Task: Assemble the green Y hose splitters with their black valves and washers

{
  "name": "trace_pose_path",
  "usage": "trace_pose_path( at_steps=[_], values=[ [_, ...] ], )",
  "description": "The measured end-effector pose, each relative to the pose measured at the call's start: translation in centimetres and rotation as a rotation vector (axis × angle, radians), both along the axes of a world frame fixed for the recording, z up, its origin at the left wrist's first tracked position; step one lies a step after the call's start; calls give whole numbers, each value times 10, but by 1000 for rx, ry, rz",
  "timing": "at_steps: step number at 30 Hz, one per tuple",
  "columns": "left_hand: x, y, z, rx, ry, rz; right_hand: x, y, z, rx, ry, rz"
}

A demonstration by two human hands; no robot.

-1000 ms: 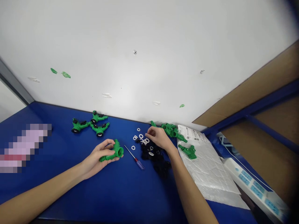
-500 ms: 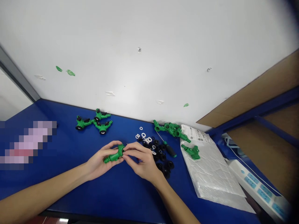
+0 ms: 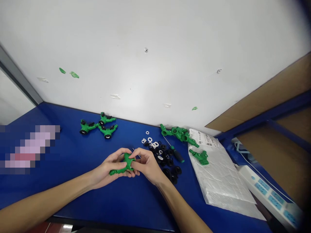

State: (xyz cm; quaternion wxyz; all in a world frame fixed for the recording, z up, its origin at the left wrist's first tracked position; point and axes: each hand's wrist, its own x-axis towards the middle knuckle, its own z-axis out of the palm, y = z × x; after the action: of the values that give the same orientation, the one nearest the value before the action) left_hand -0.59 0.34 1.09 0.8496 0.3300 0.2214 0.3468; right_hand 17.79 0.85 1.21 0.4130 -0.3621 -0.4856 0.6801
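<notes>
In the head view, the left hand (image 3: 105,169) and right hand (image 3: 147,165) are together, both clamped on one green plastic hose splitter (image 3: 126,163), held above the blue workbench (image 3: 73,181) near its middle. Three assembled splitters (image 3: 107,131) lie at the far edge. One screwdriver (image 3: 178,155) lies beside a heap of black rubber washers (image 3: 164,158). One green splitter body (image 3: 200,157) rests on a white padded bag (image 3: 218,184).

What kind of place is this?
Likely a small-parts assembly bench: green plastic hose fittings and loose black and white washers lie on a blue bench top, with a screwdriver among them.
</notes>
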Motion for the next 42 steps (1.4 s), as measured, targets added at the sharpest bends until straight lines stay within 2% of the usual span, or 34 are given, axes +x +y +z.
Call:
trace_pose_path(
  at_steps=[6, 11, 16, 20, 25, 28, 30, 32, 33, 38, 42],
  values=[
    [-3, 1, -1, 0, -13, -88, 3, 0, -1, -10, 114, 141],
    [-4, 1, 0, 2, 13, -71, 0, -3, -7, 31, 103, 90],
    [-5, 1, -2, -4, -5, -94, 0, -3, -10, 28, 92, 120],
    [-5, 2, -3, 14, 10, -96, -2, -3, -11, 26, 87, 90],
    [-5, 3, -5, 23, 37, -65, -6, -6, -9, 107, 22, 60],
    [-3, 3, -5, 3, 38, -27, 5, 0, 3, 217, -131, 97],
    [-3, 4, -5, -9, 28, 4, 18, 14, 13, 348, -368, 84],
    [-3, 4, -3, -18, 36, 34, 31, 34, 20, 522, -760, -166],
    [-3, 4, -2, -25, 45, 46, 37, 46, 22, 539, -847, -208],
    [-4, 7, 2, -62, 61, 126, 49, 93, 13, 550, -1050, -96],
    [-5, 10, 2, -84, 39, 169, 52, 101, 9, 585, -1089, -49]
  ],
)
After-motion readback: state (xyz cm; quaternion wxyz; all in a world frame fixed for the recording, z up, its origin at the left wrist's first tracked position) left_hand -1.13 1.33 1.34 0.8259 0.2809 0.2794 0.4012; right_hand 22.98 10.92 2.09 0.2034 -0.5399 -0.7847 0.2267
